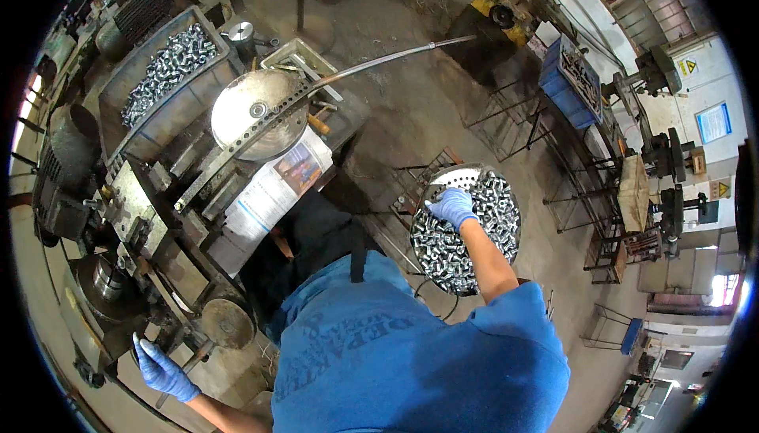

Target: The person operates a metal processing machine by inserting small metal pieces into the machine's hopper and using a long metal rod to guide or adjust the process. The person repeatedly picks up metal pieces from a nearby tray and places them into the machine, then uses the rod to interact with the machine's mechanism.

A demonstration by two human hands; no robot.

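Head view, looking straight down over a blue shirt. Right hand (453,206), in a blue glove, reaching out to the side and resting down in a round pan (506,253) heaped with small metal pieces (498,211); fingers curled together among the pieces, though whether gripping one or only raking through cannot be told. Pan standing on a wire stand just beside the seat, keeping the pieces within an arm's reach without turning the body. Pieces looking short, cylindrical, bright steel, glinting and loosely tumbled.

Left hand (162,370), also gloved in blue, stretching down toward the lower left, lying against the dark base of a heavy machine (118,219); fingers slightly spread and apart, touching rather than clamping, nothing visibly held. Machine looking oily, cast and blocky, with a round steel disc (257,113) on top, dull and scratched, and a long curved rod (395,57) leading off it. Behind the disc, a grey rectangular bin (126,89) filled with more of the shiny pieces, sitting close at the machine's far side. Printed paper (273,188) draped over the machine's front edge. Concrete floor (411,109) grimy and stained.
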